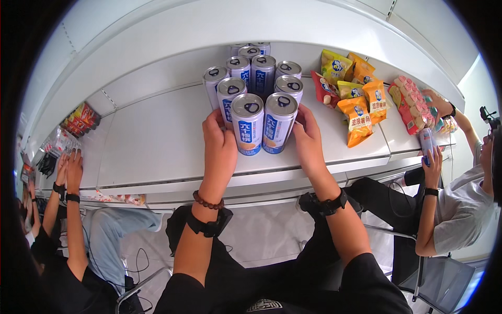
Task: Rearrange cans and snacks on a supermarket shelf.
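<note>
Tall blue-and-white drink cans stand upright in a cluster on a white shelf. At its front are a left can [248,127] and a right can [279,125], side by side, pull tabs uppermost. My left hand [218,139] curls around the outer side of the left can, its fingers partly hidden by cans. My right hand [310,137] holds the outer side of the right can, thumb at the front. Behind them, a can [230,92] and another can [289,87] continue the rows, with several more towards the back panel.
Snack bags [355,117] lie piled right of the cans. Farther right, shrink-wrapped bottles [411,102] stand by a person's hand [431,168] holding a can. At left, another person's hands [71,168] touch clear packages. The upper shelf's edge [251,27] overhangs the cans.
</note>
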`<state>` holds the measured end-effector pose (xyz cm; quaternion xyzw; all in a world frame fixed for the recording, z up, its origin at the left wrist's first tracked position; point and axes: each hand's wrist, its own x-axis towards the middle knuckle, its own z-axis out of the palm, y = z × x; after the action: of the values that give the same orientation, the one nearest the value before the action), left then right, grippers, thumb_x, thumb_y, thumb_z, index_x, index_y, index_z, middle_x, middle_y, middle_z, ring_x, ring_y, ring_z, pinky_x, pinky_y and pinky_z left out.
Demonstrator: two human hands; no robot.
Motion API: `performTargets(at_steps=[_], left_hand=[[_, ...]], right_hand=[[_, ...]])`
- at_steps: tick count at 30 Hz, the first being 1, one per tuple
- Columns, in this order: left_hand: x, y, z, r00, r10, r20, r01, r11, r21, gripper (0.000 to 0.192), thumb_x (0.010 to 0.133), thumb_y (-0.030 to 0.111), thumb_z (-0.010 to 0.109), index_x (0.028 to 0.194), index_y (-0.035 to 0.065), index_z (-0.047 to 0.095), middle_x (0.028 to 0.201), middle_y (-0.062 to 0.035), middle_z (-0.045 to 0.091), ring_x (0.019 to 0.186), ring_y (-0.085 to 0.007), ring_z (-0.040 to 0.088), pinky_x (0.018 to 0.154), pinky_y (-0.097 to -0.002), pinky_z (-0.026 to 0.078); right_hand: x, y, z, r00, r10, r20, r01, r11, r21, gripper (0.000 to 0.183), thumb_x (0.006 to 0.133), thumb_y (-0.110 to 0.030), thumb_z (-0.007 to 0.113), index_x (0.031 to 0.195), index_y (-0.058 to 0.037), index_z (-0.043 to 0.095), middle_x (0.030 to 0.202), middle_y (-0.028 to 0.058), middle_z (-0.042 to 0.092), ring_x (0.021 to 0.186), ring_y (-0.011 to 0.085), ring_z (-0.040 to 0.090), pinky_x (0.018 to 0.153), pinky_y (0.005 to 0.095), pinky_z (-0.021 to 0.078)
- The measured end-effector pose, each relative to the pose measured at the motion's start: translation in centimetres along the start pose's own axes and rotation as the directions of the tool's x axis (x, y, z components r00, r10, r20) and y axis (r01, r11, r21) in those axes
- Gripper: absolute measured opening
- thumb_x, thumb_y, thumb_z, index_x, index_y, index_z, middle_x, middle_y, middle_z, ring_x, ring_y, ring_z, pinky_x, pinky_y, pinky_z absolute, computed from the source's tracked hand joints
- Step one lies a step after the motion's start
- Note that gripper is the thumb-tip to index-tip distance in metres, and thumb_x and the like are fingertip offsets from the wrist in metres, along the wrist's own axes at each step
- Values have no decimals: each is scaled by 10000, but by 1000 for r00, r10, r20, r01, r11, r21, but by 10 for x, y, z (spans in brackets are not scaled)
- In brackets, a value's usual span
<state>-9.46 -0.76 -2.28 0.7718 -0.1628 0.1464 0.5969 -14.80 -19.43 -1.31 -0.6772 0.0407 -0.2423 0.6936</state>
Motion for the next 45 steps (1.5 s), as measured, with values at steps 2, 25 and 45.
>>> performTargets(at_steps=[2,25,45], left_hand=[[0,-3,1,999,26,24,-26,1000,10,416,933,44,436,1335,-50,388,1283,-236,431,1153,-366,489,1005,-411,403],[-23,23,-3,972,198,123,-227,925,303,381,741,84,669,1060,-29,494,787,-137,636,719,-315,619,659,-424,482],[-21,19,-4,957,201,209,-265,900,347,543,717,159,707,1163,-1,442,948,-154,656,861,-312,642,816,-419,432]], right_hand=[[1,-2,-1,1000,-13,24,13,1000,11,538,842,76,456,1375,11,422,1254,144,534,1193,222,517,1027,342,419],[3,13,-4,994,-109,-32,107,993,-54,446,766,108,506,1195,-12,475,1082,113,562,1050,201,541,990,331,416],[4,8,-1,995,-81,-51,80,996,-29,414,782,118,503,1173,-19,490,1052,97,563,1004,177,561,936,313,453]])
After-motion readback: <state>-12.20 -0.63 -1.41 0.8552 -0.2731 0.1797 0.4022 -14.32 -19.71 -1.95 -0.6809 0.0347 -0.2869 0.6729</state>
